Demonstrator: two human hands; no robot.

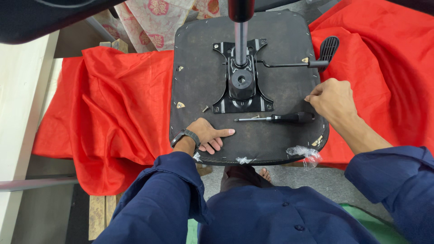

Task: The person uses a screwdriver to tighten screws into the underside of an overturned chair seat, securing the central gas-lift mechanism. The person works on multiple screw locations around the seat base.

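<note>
An upturned black chair seat lies on red cloth, with a black metal mechanism plate bolted at its middle and a grey gas cylinder standing up from it. My left hand rests flat on the seat's near edge, fingers apart, holding nothing. My right hand sits at the seat's right edge with its fingers curled against the rim. A black-handled screwdriver lies on the seat between my hands. A loose screw lies left of the plate.
A black adjustment lever sticks out to the right of the plate. Red cloth covers the surface on both sides. Torn clear plastic hangs off the seat's near edge. A pale wall edge runs on the left.
</note>
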